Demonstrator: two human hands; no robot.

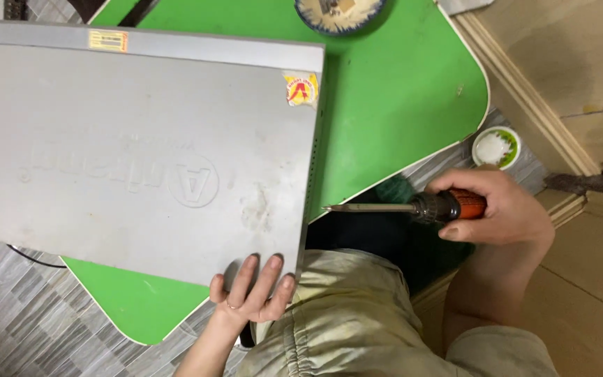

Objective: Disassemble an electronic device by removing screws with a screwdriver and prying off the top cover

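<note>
From the head view, your right hand [500,206] has its grip wrapped around the orange-and-black handle of a screwdriver [413,207], with the shaft lying level and its tip pointing at the right side edge of the grey metal case [141,153], just short of touching it. Your left hand [252,293] lies flat on the near right corner of that case, fingers spread over the lid and holding nothing.

The case covers most of the green worktop [399,105] and sits askew, its near right corner close to the worktop's near rim and above your knee. The worktop's right rim runs diagonally just behind the screwdriver shaft, so the tool hangs off the worktop, over the dark gap between the rim and your trouser leg [343,314]. To the right of the case the green surface lies bare as far as the rounded corner.

At the far edge a blue-rimmed dish [340,14] sits on the worktop, well apart from both hands. On the floor, just beyond your right hand, stands a small round green-rimmed tub [495,148] of white stuff. Beyond it runs a pale wooden step edge [525,91].
</note>
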